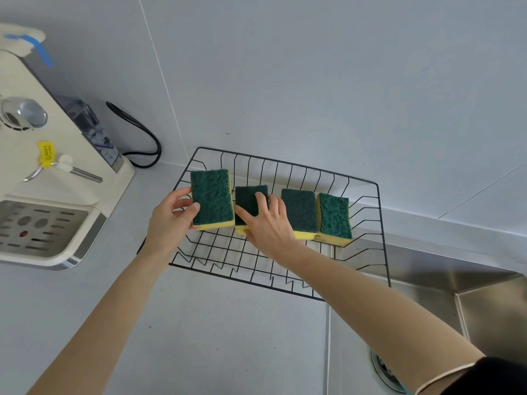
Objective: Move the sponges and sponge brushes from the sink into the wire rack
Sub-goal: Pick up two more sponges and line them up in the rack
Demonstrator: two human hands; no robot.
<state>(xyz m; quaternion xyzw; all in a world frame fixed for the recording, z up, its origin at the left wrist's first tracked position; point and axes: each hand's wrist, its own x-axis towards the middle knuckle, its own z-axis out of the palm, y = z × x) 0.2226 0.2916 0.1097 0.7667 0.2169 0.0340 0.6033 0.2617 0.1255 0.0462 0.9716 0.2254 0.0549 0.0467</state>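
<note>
A black wire rack [288, 163] stands on the grey counter against the wall. Several yellow sponges with green scouring tops stand in a row inside it. My left hand [171, 223] grips the leftmost sponge [212, 196] by its left side, thumb on its green face. Beside it, my right hand [268, 223] holds the second sponge [248, 199], fingers over its green face. To the right stand a third sponge [299, 210] and a fourth sponge [334, 216], touching each other. No sponge brushes are in view.
A cream appliance [57, 172] with a metal drip tray sits at the left, its black cable [142, 138] curling behind it. The steel sink [490, 303] lies at the lower right, with its drain [385, 369] partly hidden by my right arm.
</note>
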